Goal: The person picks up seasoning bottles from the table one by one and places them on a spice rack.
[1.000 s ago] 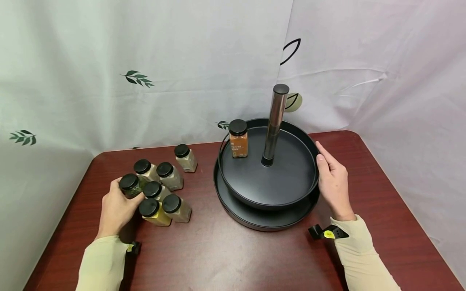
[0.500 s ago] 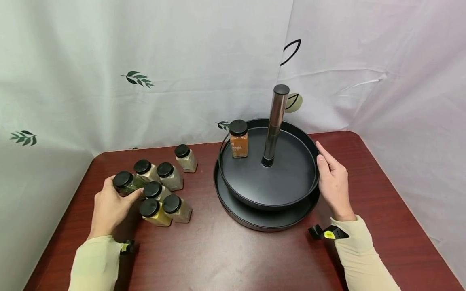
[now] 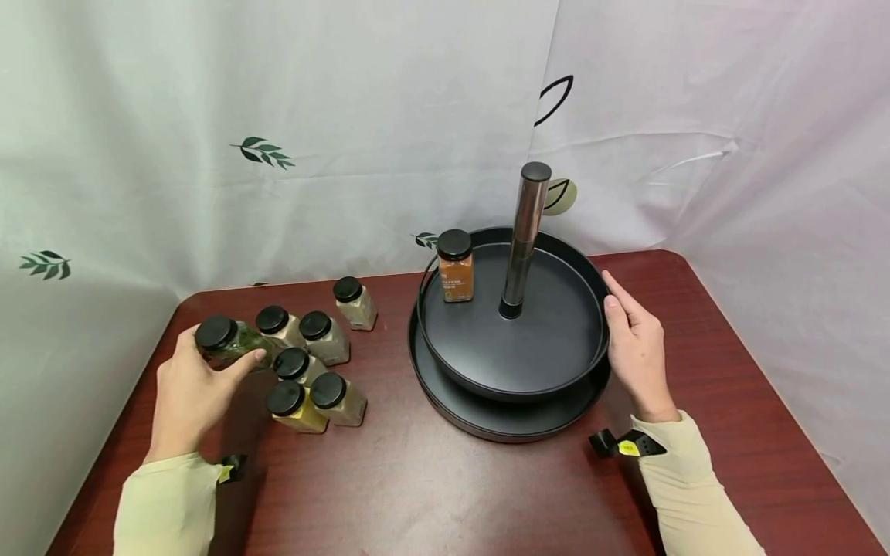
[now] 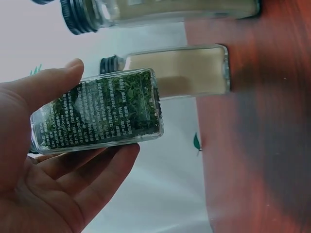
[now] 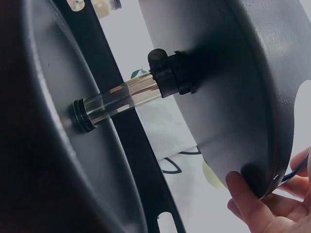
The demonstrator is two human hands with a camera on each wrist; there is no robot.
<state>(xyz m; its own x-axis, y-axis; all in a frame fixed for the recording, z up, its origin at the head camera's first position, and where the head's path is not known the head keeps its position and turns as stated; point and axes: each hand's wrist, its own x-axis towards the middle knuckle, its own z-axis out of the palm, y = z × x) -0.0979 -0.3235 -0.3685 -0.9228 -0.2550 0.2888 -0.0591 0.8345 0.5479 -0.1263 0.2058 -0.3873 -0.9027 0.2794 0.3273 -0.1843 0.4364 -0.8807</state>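
Observation:
My left hand [image 3: 184, 398] holds a glass spice jar of dried green herbs [image 3: 239, 346] between thumb and fingers. The jar leans, its black lid toward the left. In the left wrist view small white print covers the side of the herb jar [image 4: 102, 111]. My right hand [image 3: 636, 351] grips the right rim of the upper tray [image 3: 487, 347] of a black two-tier rack. The right wrist view shows the thumb [image 5: 243, 199] against the underside of that tray. One orange spice jar [image 3: 456, 279] stands upright at the upper tray's back left.
Several black-lidded jars of pale powder, including one jar [image 3: 357, 309] at the back, stand right of my left hand. A yellow jar [image 3: 304, 415] stands at the group's front. The rack's metal post [image 3: 526, 239] rises above the wider lower tray [image 3: 514, 425]. White cloth [image 3: 389, 116] hangs behind the table [image 3: 445, 494].
My left hand has drawn the herb jar leftward, away from the other jars, and the jar has tilted more. The right hand and the rack have stayed put.

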